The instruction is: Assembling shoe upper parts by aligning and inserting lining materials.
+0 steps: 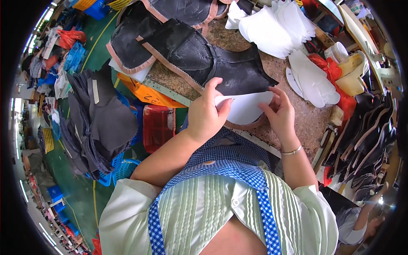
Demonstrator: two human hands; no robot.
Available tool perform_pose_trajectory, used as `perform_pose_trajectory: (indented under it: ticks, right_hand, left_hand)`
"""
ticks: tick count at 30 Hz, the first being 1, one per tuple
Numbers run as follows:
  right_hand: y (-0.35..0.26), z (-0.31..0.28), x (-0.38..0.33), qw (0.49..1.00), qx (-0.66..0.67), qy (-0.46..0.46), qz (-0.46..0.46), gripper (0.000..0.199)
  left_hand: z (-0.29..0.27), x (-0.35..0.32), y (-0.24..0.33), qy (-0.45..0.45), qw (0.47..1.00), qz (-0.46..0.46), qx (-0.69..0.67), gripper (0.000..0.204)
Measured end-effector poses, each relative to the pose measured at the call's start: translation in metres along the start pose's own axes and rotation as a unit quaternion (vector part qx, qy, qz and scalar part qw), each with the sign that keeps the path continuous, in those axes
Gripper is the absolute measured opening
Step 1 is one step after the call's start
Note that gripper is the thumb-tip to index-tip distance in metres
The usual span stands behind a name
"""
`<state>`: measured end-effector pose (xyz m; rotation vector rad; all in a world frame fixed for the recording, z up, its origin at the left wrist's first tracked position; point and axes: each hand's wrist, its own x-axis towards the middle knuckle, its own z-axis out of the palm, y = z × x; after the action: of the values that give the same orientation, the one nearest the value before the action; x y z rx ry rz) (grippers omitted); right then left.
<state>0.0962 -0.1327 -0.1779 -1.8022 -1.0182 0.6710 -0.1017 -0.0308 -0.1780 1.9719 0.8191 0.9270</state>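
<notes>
Between my two hands is a curved white sheet piece, pinched at its left and right ends. My left hand grips the left end with thumb and fingers. At the right end my right hand holds the edge in the same way, a bracelet on its wrist. Just beyond the sheet lies a black leather shoe-upper piece with a pinkish notched border, spread on the speckled table. Part of its lower edge passes beneath the sheet and my hands.
White cut pieces are stacked at the far right, more nearer. Black pieces hang at right. A red bin and a pile of dark pieces on a blue basket stand left. Another person is at lower right.
</notes>
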Motion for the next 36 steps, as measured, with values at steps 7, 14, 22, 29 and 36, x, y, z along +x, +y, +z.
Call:
perform_pose_trajectory:
  ticks: [7,14,22,29,36]
  right_hand:
    - [0.008,-0.003,0.014,0.995,0.073,-0.031,0.063,0.047]
    - [-0.031,-0.005,-0.007,0.856,-0.369,0.055,-0.358,0.042]
    - [0.012,-0.014,0.013,0.985,-0.124,0.093,-0.078,0.054]
    - [-0.018,-0.097,0.013,0.995,-0.013,0.062,-0.074,0.065]
    - [0.029,-0.201,0.02,0.857,-0.482,-0.02,-0.181,0.05]
  left_hand:
    - [0.0,0.0,-0.009,-0.014,0.992,-0.016,0.121,0.054]
    - [-0.007,0.0,-0.005,-0.026,0.947,0.114,0.299,0.045]
    - [-0.021,-0.008,0.006,-0.214,0.913,0.232,0.257,0.035]
    - [-0.032,0.011,0.035,-0.199,0.903,0.253,0.284,0.051]
    - [-0.027,0.001,0.006,-0.195,0.915,0.229,0.269,0.055]
